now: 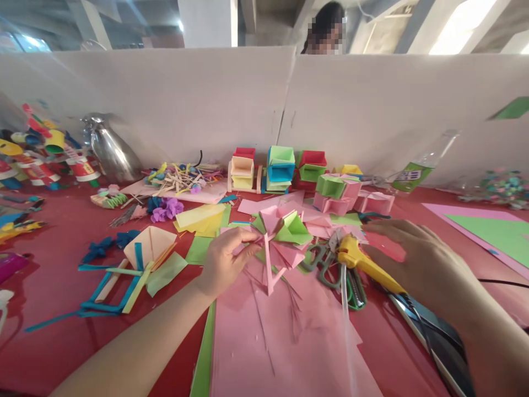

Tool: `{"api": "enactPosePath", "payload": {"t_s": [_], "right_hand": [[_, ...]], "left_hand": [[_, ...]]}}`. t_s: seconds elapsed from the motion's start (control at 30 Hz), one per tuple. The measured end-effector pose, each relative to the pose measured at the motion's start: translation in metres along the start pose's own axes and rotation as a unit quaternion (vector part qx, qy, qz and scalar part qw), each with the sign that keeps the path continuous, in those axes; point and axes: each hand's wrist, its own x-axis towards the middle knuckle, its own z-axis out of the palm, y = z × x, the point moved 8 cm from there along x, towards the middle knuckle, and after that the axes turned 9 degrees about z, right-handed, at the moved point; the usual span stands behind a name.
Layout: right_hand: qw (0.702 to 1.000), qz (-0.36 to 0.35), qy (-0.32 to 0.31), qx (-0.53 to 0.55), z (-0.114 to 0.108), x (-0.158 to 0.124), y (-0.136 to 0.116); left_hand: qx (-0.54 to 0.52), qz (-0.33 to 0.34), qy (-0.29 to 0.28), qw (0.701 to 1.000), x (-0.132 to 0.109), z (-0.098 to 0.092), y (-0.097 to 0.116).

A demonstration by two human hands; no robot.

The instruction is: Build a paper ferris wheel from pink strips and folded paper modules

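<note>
Pink-and-green paper flower point(285, 229) sits over the pink sheet point(289, 336), its middle pinched by the left hand point(225, 263). The right hand point(419, 262) covers the handle of the yellow glue gun point(361, 263); whether its fingers grip cannot be told.

Pink-and-green paper flower point(278, 231), yellow glue gun point(366, 264), red table point(53, 286), green-handled scissors point(330, 270)

Matt, creased paper in the folded flower point(278, 230) and the pink sheet point(289, 336). Glossy yellow plastic on the glue gun point(363, 263), smooth green plastic on the scissors point(354, 292), mirror-bright polished metal on the jug point(111, 148). Shiny red covering over the counter point(53, 292), pale bare wood in the sticks point(182, 179).
</note>
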Motion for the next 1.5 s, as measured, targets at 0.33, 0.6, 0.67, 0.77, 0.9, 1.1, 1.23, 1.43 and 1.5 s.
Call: {"api": "enactPosePath", "payload": {"t_s": [0.33,0.6,0.67,0.77,0.9,1.1,1.23,1.43,1.5], "right_hand": [[0.97,-0.214,-0.048,0.103,-0.003,0.023,-0.153],[0.968,-0.234,-0.036,0.082,0.01,0.028,-0.153],[0.967,-0.238,-0.032,0.087,0.01,0.029,-0.154],[0.965,-0.242,-0.026,0.096,0.01,0.03,-0.154],[0.963,-0.244,-0.032,0.105,0.009,0.031,-0.152],[0.964,-0.239,-0.036,0.114,0.011,0.031,-0.151],[0.967,-0.225,-0.032,0.118,0.013,0.033,-0.15],[0.968,-0.217,-0.026,0.126,0.014,0.033,-0.15],[0.967,-0.215,-0.026,0.131,0.014,0.034,-0.15]], "left_hand": [[-0.028,-0.062,-0.045,0.997,-0.002,0.007,-0.011],[-0.037,-0.071,-0.042,0.996,-0.003,0.006,-0.007],[-0.041,-0.073,-0.047,0.995,-0.003,0.007,-0.007],[-0.044,-0.067,-0.053,0.995,-0.002,0.008,-0.008],[-0.04,-0.072,-0.062,0.995,-0.003,0.009,-0.01],[-0.039,-0.038,-0.075,0.996,-0.001,0.009,-0.003],[0.004,-0.044,-0.071,0.997,-0.001,0.008,0.0],[0.041,-0.075,-0.075,0.994,-0.003,0.009,-0.001],[0.045,-0.075,-0.076,0.993,-0.002,0.009,0.0]]}}
